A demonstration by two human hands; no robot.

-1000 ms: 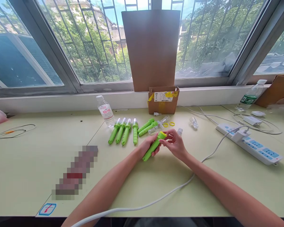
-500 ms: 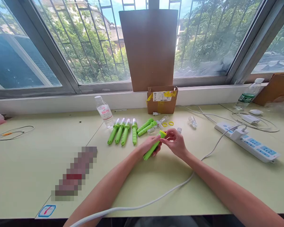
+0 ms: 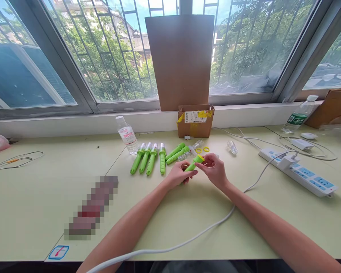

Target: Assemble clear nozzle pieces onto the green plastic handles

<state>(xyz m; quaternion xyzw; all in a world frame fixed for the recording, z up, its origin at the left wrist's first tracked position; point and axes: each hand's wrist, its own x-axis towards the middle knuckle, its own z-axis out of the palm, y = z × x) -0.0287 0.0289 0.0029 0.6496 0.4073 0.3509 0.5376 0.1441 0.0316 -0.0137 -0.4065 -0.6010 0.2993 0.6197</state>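
My left hand (image 3: 179, 175) is closed round a green plastic handle (image 3: 193, 163) with a yellow ring at its tip, holding it tilted over the table. My right hand (image 3: 214, 170) pinches at that tip with its fingertips. Behind the hands lie several assembled green handles with clear caps (image 3: 147, 157) in a row. Two more green handles (image 3: 176, 151), two yellow rings (image 3: 202, 149) and loose clear caps (image 3: 232, 147) lie close by.
A small open cardboard box (image 3: 195, 121) stands under a cardboard sheet leaning on the window. A water bottle (image 3: 127, 134) stands at the left, a power strip (image 3: 299, 171) with a white cable (image 3: 187, 239) at the right, another bottle (image 3: 299, 114) far right.
My left hand has turned the green handle more upright and drawn it into the palm. Both hands have shifted slightly away from me, towards the parts.
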